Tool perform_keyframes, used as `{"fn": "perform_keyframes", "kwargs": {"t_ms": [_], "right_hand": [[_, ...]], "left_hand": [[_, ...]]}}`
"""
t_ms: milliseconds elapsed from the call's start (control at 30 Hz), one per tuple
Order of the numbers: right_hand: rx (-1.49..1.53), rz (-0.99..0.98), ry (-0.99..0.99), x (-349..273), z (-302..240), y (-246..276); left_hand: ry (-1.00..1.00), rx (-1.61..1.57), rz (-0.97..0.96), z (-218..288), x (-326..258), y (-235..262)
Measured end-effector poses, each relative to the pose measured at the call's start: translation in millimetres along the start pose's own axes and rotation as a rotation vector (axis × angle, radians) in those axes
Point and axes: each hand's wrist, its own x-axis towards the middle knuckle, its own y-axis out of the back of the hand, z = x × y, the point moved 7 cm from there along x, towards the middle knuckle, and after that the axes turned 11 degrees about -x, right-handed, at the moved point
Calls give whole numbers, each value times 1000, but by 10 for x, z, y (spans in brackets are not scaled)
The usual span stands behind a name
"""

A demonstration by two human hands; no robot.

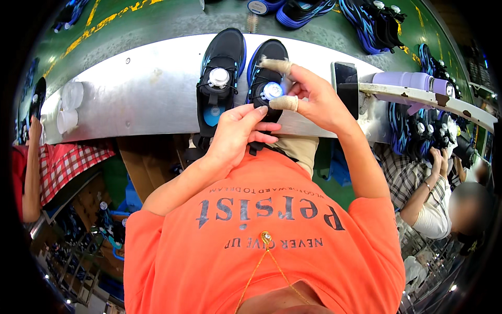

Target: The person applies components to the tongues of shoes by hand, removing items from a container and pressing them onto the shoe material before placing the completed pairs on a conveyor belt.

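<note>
1. At the left end of the desk: two translucent cups, just beside each other; cannot make out any contents.
2. Toward the right end: a lavender bottle, partly behind a white bar; cannot see into it, nor tell upright from lying. Near it, a black phone.
3. Side by side at the middle of the desk, toes pointing away from the body: the left shoe and the right shoe, both black and blue. Inside the left one, a blue insole; on top of each, a round, pale knob.
4. Pinches the right shoe's collar between thumb and forefinger of the left hand; extends other fingers nearer the body, slightly apart.
5. Spreads thumb and forefinger of the right hand, both in beige covers, about the right shoe's knob, thumb just beside it, forefinger toward the toe, blurred.
6. Bends both elbows outward, forearms angled inward.
</note>
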Motion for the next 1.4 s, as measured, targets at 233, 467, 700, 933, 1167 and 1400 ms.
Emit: {"fn": "perform_keyframes", "kwargs": {"t_ms": [233, 467, 700, 933, 1167, 1400], "right_hand": [[-184, 100, -83, -24, 73, -79], [-426, 294, 315, 814, -89, 182], [-682, 18, 220, 1505, 222, -605], [-667, 5, 286, 1581, 224, -651], [-629, 3, 292, 1592, 206, -654], [-588, 23, 294, 1597, 211, -646]], "left_hand": [[82, 121, -41, 25, -56, -12], [-985, 1215, 189, 1218, -213, -69], [-731, 1173, -131, 1120, -109, -58], [-612, 1130, -214, 1080, -1, 34], [-564, 1138, -375, 1060, 14, 88], [-656, 1092, -99, 1093, -22, 100]]}}
